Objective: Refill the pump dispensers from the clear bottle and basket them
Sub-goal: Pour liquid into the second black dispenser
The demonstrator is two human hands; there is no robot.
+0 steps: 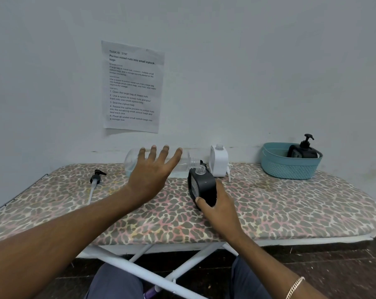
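A large clear bottle lies on its side on the leopard-print board, neck pointing right, a little bluish liquid pooled low in it. My left hand is spread across its near side, fingers apart. My right hand grips the lower part of a black dispenser that stands with its pump off and its clear neck just under the bottle's mouth. A white dispenser, also without its pump, stands behind it. A teal basket at the right holds another black dispenser with its pump on.
A loose black pump head with a long tube lies at the left of the ironing board. A white pump tube sticks out beside the white dispenser. A printed sheet hangs on the wall. The board's metal legs cross below.
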